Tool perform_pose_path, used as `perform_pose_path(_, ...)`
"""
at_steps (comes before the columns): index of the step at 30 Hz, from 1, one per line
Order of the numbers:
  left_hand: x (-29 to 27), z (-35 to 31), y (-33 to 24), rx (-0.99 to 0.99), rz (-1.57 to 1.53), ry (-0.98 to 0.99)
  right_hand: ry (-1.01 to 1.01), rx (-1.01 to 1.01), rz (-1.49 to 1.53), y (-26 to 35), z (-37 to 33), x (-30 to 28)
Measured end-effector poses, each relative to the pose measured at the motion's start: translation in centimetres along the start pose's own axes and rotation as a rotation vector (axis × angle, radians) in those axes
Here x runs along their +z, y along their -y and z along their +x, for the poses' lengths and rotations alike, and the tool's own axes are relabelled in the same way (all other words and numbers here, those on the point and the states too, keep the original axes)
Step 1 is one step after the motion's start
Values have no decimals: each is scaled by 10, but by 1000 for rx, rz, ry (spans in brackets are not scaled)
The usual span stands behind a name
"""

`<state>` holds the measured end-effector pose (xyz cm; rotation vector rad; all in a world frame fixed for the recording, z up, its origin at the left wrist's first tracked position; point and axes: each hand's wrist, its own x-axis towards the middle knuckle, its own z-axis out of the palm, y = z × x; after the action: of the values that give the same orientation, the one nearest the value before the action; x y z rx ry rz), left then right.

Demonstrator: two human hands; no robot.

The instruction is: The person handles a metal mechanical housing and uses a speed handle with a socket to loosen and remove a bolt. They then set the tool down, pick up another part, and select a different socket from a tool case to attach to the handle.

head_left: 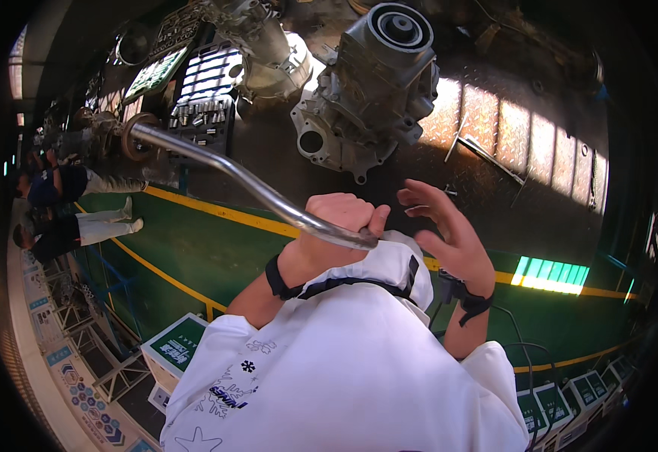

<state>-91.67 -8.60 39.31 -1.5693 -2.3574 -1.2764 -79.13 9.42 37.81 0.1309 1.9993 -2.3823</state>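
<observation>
My left hand (344, 209) is closed around the lower end of a shiny bent steel bar (250, 181), close to my body. The bar slants up to the far left, where its end overlaps a rusty round flange (140, 135); I cannot tell whether they touch. My right hand (451, 237) is raised beside the left, empty, with its fingers apart. Beyond both hands a grey cast-metal gearbox housing (366, 98) stands on the worktable, a round ringed opening at its top. Neither hand touches it.
A second metal housing (272, 64) stands left of the gearbox, beside a socket set case (201, 124). Thin metal rods (491, 158) and small bolts (450, 190) lie on the dark metal tabletop (427, 166). Two people (61, 181) stand far left on the green floor (170, 241).
</observation>
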Motion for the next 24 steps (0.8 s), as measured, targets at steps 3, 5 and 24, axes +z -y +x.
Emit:
perform_pose_path(3,10,9,-6,178,10,-8,-41,-167,321,53,-2,7)
perform_pose_path(5,19,15,-13,254,3,51,47,-220,309,83,8,22)
perform_pose_path(24,-40,5,70,-400,-162,115,-394,-836,264,211,-86,-55)
